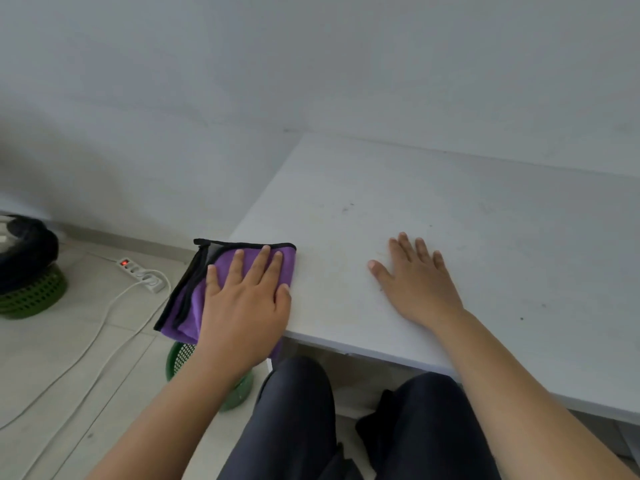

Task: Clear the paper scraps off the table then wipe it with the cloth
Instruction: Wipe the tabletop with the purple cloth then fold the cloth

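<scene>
Left hand point(242, 306) flat on purple cloth point(225, 268), white table point(450, 209) corner.

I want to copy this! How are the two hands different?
The left hand lies on the purple cloth at the table's left edge, while the right hand rests straight on the bare white table. The left hand's fingers are spread wider; the right hand's lie closer together. Both hands are flat, palm down, with fingers straight.

folded purple cloth point(239, 268) overhanging table point(450, 220) corner
</scene>
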`<action>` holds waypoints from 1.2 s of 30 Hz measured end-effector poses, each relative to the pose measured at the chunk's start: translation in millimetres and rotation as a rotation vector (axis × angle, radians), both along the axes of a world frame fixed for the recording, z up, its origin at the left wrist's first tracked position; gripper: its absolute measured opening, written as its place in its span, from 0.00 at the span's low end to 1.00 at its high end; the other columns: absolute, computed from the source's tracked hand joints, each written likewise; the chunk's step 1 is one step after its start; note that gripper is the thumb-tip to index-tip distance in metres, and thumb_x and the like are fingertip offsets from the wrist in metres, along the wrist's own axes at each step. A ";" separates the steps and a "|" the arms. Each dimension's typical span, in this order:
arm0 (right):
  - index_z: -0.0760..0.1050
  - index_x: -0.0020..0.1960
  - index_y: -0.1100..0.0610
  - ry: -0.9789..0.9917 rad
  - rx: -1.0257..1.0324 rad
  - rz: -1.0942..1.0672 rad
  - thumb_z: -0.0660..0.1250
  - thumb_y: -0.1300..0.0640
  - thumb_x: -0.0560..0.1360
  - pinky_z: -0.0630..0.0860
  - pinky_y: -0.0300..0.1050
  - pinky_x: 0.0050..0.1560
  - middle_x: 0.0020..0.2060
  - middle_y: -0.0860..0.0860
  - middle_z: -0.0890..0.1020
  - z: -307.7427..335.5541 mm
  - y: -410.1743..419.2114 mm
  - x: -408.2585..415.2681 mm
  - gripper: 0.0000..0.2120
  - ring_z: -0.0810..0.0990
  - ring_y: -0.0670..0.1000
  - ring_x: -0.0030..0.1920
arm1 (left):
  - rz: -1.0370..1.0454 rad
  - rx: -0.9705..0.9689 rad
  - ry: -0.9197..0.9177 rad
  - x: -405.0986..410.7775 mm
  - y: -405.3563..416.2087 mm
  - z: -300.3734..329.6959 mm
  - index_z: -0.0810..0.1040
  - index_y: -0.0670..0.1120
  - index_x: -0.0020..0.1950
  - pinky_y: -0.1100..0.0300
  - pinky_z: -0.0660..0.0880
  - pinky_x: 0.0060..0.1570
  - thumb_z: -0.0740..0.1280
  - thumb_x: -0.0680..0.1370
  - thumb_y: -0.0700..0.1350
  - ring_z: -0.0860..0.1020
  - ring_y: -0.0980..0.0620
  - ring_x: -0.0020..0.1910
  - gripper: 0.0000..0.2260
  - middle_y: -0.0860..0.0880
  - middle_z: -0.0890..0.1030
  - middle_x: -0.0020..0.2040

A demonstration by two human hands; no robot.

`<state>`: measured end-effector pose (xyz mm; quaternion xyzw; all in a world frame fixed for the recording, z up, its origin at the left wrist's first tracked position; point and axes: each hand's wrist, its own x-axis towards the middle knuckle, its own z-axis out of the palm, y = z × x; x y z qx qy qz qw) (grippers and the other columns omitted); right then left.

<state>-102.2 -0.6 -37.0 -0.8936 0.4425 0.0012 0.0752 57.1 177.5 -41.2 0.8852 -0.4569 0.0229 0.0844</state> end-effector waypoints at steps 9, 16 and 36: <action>0.41 0.78 0.53 -0.005 0.009 -0.008 0.41 0.36 0.78 0.42 0.53 0.76 0.77 0.49 0.43 1.5 1.5 0.9 0.34 0.41 0.52 0.77 | 0.124 0.006 0.187 51.1 1.5 5.9 0.51 0.71 0.71 0.46 0.59 0.69 0.48 0.79 0.62 0.57 0.38 0.74 0.20 0.51 0.46 0.78; 0.45 0.78 0.53 -0.012 0.088 -0.032 0.46 0.39 0.79 0.40 0.55 0.76 0.77 0.51 0.45 8.2 -0.5 7.0 0.32 0.41 0.56 0.77 | 0.043 -0.201 0.294 105.4 -15.7 13.2 0.62 0.56 0.74 0.55 0.67 0.57 0.60 0.80 0.48 0.73 0.41 0.62 0.22 0.42 0.73 0.66; 0.78 0.59 0.54 -1.245 0.842 0.207 0.61 0.64 0.76 0.76 0.53 0.60 0.52 0.54 0.84 93.8 -23.1 75.4 0.14 0.82 0.55 0.54 | -0.296 -0.789 1.042 34.8 -163.2 116.2 0.46 0.65 0.74 0.61 0.58 0.68 0.48 0.81 0.59 0.60 0.56 0.72 0.22 0.58 0.54 0.76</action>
